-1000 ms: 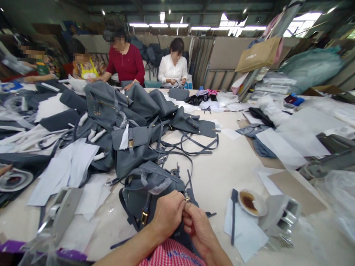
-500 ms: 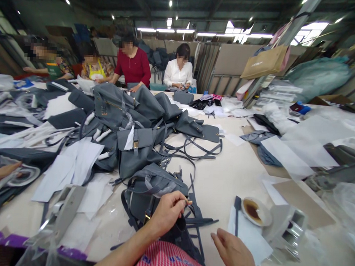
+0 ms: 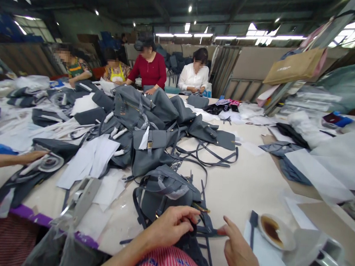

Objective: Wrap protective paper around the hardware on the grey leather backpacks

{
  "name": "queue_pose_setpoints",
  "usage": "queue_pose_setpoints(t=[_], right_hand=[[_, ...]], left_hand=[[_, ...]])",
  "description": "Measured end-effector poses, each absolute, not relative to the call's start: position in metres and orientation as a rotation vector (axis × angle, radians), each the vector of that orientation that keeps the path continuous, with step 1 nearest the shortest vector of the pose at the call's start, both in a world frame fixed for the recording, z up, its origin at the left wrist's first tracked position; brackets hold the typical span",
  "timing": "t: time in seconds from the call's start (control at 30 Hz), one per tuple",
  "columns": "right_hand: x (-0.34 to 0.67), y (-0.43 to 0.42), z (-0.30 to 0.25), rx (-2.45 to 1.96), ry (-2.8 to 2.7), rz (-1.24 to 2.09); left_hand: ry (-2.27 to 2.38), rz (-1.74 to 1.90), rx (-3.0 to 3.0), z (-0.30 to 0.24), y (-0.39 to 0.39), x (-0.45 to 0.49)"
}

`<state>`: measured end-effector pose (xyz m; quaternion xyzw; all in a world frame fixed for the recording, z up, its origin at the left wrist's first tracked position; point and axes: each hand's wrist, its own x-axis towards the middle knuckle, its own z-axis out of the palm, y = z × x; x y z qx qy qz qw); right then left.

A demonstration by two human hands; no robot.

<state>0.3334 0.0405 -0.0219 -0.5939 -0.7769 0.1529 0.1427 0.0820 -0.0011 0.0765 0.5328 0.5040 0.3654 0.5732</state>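
A dark grey-blue backpack [image 3: 169,188] lies at the table's near edge, with its handle and narrow straps spread about. My left hand [image 3: 171,227] rests at its near side, fingers bent over a dark part of it. Just beyond those fingertips is a thin brass-coloured piece [image 3: 202,208], too small to name. To the right, my right hand [image 3: 241,249] has its index finger stretched out and the other fingers curled. The end of a narrow strap [image 3: 209,232] reaches its fingers; I see no clear grip on it.
More grey bags [image 3: 154,111] are heaped behind. White paper sheets [image 3: 88,159] and a tape dispenser [image 3: 81,201] lie left. A dish of brown liquid [image 3: 275,231] and a dark brush-like tool [image 3: 252,230] are at right. A co-worker's hand [image 3: 34,156] works at far left; several people stand opposite.
The view has swung left, so things sit further right. My left fingers have loosened from a tight pinch. My right hand has come closer to the strap ends, index finger stretched out.
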Motion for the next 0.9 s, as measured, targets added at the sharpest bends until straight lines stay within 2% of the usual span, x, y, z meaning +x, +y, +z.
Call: queue_pose_setpoints(t=[0.2,0.33,0.57,0.67,0.8,0.9], right_hand=[[0.319,0.032,0.010,-1.854,-2.135,0.843],[0.310,0.023,0.011,-1.748,-2.020,0.900],[0.302,0.013,0.017,-1.690,-1.930,1.085],[0.301,0.008,0.021,-1.689,-1.873,1.162],[0.296,0.001,0.025,-1.605,-1.900,1.230],[0.291,-0.006,0.027,-1.541,-1.964,1.250]], left_hand=[[1.606,0.990,1.304,0.083,-0.021,0.041],[1.797,1.099,1.388,0.076,-0.021,0.012],[2.064,0.963,1.645,0.068,-0.028,0.001],[2.094,0.986,1.686,0.070,-0.033,0.005],[1.963,0.795,1.772,0.069,-0.033,0.007],[1.941,0.922,1.784,0.068,-0.029,0.008]])
